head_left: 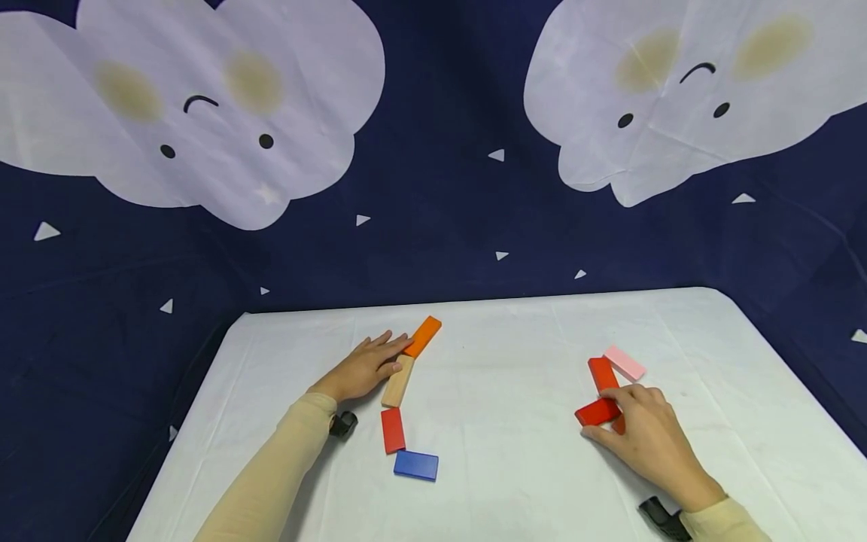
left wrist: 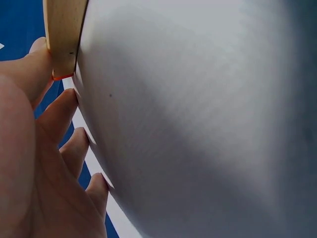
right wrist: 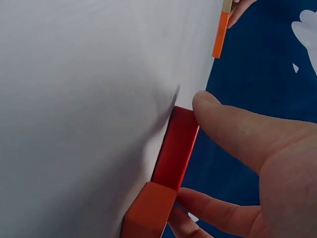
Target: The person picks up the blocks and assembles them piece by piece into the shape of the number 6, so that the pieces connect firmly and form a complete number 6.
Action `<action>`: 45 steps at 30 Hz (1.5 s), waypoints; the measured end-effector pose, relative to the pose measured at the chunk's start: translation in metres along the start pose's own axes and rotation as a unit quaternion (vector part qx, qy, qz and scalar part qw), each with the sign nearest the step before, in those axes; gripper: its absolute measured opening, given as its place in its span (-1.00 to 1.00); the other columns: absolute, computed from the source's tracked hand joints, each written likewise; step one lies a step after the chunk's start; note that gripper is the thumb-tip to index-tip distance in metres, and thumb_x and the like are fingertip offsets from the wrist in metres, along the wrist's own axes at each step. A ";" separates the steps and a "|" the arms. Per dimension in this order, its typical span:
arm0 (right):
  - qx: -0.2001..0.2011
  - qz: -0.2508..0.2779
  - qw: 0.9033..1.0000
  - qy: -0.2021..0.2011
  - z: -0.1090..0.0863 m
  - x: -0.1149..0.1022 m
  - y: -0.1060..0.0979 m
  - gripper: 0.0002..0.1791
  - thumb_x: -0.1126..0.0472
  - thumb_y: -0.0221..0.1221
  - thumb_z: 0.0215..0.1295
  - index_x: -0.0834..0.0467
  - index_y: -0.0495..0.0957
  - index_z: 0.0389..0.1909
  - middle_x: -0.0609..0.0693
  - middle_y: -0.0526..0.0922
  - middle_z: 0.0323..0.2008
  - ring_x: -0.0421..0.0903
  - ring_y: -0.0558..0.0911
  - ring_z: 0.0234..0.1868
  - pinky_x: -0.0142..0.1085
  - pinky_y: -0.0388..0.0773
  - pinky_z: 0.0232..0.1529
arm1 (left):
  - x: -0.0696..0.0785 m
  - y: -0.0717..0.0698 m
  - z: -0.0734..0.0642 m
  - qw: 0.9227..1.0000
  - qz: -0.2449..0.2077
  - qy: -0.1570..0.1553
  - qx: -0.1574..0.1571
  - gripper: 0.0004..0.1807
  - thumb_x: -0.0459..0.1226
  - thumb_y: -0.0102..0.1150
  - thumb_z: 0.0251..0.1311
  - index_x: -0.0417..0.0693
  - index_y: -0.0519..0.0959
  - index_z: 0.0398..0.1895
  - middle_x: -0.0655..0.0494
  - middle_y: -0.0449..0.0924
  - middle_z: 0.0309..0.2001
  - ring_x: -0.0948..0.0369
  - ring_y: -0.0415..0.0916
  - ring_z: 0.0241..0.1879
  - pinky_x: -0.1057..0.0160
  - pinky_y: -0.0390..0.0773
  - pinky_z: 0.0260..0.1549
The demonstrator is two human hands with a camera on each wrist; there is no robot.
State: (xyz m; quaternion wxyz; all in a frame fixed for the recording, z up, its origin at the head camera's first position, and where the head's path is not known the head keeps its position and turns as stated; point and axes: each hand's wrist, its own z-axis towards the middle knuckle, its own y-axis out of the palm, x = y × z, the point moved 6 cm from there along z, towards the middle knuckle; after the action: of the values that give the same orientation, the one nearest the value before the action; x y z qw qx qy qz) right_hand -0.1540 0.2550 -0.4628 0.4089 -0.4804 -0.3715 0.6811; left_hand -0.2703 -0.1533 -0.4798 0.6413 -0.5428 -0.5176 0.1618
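- Smooth, oblong red block (head_left: 597, 412), lower right of the frame, above a creased white cloth (head_left: 501, 452).
- Tan wooden block (head_left: 396, 384) (bare, faintly grained) and flat orange block (head_left: 425, 335), left of centre.
- Below these: flat red rectangle (head_left: 393, 430), flat blue rectangle (head_left: 416, 465). Right side: pale pink block (head_left: 625, 363); another red block (head_left: 603, 375), partly hidden by the right hand (head_left: 646, 436).
- Right thumb and fingers pinch the oblong red block; the left hand (head_left: 362, 369), fingers spread, touches the tan and orange blocks.
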 end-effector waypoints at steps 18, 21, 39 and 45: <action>-0.012 -0.014 1.000 0.003 0.001 -0.002 0.003 -0.28 -0.17 0.59 -0.21 0.32 0.68 -0.18 0.20 0.65 -0.24 0.14 0.50 -0.28 -0.07 0.39 -0.30 | 0.002 -0.001 0.000 1.000 0.003 0.005 0.000 -0.38 -0.03 -0.05 0.53 0.05 0.18 0.58 0.11 0.17 0.54 -0.02 -0.08 0.57 -0.19 -0.18 0.50; -0.006 -0.013 1.000 -0.001 0.001 -0.004 0.003 -0.29 -0.15 0.60 -0.22 0.32 0.68 -0.19 0.20 0.66 -0.25 0.15 0.50 -0.28 -0.06 0.40 -0.30 | 0.002 -0.001 0.000 1.000 0.003 0.007 0.000 -0.38 -0.04 -0.05 0.53 0.05 0.19 0.57 0.11 0.17 0.54 -0.02 -0.07 0.57 -0.19 -0.18 0.50; -0.015 0.001 1.000 -0.024 0.000 -0.030 0.006 -0.32 -0.12 0.60 -0.23 0.27 0.68 -0.17 0.09 0.64 -0.20 0.01 0.50 -0.20 -0.12 0.47 -0.28 | 0.002 0.000 0.002 1.000 0.003 0.004 -0.002 -0.38 -0.02 -0.06 0.54 0.07 0.18 0.58 0.11 0.17 0.54 -0.01 -0.08 0.57 -0.18 -0.18 0.50; -0.021 0.009 0.999 -0.032 -0.001 -0.043 0.012 -0.34 -0.13 0.61 -0.22 0.23 0.69 -0.16 0.04 0.65 -0.17 0.01 0.49 -0.11 -0.14 0.50 -0.23 | 0.002 -0.001 0.001 1.000 0.004 0.002 -0.004 -0.38 -0.03 -0.06 0.54 0.09 0.18 0.58 0.10 0.16 0.54 -0.02 -0.08 0.57 -0.18 -0.18 0.50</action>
State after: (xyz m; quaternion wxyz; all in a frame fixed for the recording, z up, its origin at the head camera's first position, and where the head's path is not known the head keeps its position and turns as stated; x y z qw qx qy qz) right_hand -0.1472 0.2110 -0.4589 0.3803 -0.4700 -0.3941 0.6922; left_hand -0.2710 -0.1514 -0.4786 0.6393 -0.5478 -0.5148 0.1615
